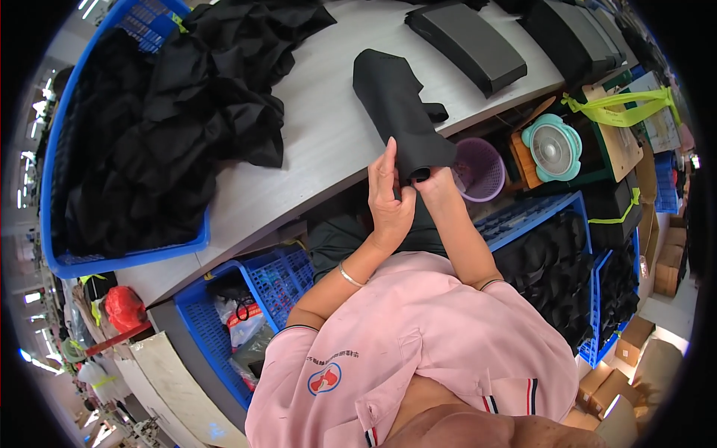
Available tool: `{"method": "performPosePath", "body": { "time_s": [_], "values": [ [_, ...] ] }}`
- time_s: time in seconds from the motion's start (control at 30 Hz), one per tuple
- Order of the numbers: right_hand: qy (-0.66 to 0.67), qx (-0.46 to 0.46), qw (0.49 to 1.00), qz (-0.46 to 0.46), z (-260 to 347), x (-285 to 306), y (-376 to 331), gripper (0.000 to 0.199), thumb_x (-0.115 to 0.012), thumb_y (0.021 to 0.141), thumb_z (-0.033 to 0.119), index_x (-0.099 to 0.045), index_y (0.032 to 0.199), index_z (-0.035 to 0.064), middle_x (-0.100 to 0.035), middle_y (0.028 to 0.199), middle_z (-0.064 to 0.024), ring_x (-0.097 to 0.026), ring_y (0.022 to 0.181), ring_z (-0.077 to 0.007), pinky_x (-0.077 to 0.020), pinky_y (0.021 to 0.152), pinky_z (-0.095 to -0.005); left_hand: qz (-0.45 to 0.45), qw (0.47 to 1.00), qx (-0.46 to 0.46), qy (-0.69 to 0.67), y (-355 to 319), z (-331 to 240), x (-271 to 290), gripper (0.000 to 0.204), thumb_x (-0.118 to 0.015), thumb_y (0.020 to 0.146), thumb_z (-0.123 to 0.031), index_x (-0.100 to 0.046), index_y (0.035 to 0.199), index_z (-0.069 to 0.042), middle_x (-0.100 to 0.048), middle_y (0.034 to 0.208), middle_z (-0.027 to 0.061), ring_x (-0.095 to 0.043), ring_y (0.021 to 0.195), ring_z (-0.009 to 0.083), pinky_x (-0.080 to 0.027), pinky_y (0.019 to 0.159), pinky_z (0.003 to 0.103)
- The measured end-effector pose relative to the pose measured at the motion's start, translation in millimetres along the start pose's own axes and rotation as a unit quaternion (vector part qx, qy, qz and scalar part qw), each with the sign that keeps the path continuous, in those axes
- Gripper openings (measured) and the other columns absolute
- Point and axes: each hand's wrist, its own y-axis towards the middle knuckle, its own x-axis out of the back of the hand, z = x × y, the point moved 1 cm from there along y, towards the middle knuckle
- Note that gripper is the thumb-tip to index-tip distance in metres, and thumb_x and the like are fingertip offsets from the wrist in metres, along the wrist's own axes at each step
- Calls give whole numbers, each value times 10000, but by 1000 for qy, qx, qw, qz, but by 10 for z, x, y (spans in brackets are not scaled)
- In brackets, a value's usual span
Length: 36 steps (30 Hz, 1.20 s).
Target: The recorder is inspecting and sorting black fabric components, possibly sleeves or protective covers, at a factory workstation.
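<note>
A black fabric piece (396,101), long and folded, lies over the front part of the grey table, its near end curled over the edge. My right hand (435,185) grips that near end; its fingertips are hidden under the cloth. At the left side of the same end, my left hand (390,205) has its fingers stretched up along the cloth's edge, with the thumb apart from them. A narrow black strip (435,112) sticks out from the piece's right side.
A blue basket (131,261) heaped with black cloth (179,112) stands on the table (299,160) at left. Stacked black pieces (470,45) lie at the far right. Below are a purple bin (480,170), a turquoise fan (553,147) and blue crates (280,280).
</note>
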Motion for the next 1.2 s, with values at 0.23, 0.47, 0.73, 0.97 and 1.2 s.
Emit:
{"method": "performPosePath", "body": {
  "time_s": [0.23, 0.47, 0.73, 0.97, 1.2],
  "values": [
    [13, 4, 999, -49, -49, 5, 9, 382, -598, 936, 205, -585, 1251, -10, -667, 1139, -148, -688, 974, -261, -601, 855, -381, 10, 1000, -4, 3, -23, 54, -19, 879, -540, 719, 184, -360, 1538, -79, -497, 1239, 114, -528, 923, 203, -499, 703, 285],
    [-97, 48, 984, -140, -80, -60, 44, 404, -583, 964, 228, -560, 1300, 6, -642, 1210, -143, -666, 1031, -262, -584, 881, -390, 32, 999, -29, 1, 39, 93, 134, 862, -568, 743, 118, -297, 1548, -27, -482, 1246, 126, -528, 896, 177, -471, 722, 262],
    [-533, 182, 800, -206, -239, 640, 340, 496, -605, 988, 278, -453, 1415, 75, -562, 1352, -103, -554, 1226, -251, -478, 1025, -423, 18, 966, 119, -230, 58, 150, 277, 397, -478, 1004, -145, -479, 1342, 64, -650, 1073, 99, -644, 851, 158, -506, 797, 287],
    [-819, 186, 537, -77, -145, 128, 158, 539, -635, 960, 228, -455, 1406, -16, -527, 1394, -109, -508, 1266, -215, -409, 1064, -361, -20, 918, 252, -306, 95, 439, 199, 351, -468, 1043, -252, -577, 1175, 55, -680, 990, 110, -685, 794, 184, -554, 674, 298],
    [-838, 85, 538, -27, -64, -109, 179, 354, -545, 954, 216, -614, 1241, 20, -643, 1231, -175, -590, 1169, -328, -456, 973, -385, -8, 815, 406, -412, -75, 846, 63, 345, -493, 1030, -307, -610, 1160, -9, -688, 1022, 106, -698, 833, 221, -560, 647, 305]
  ]
}}
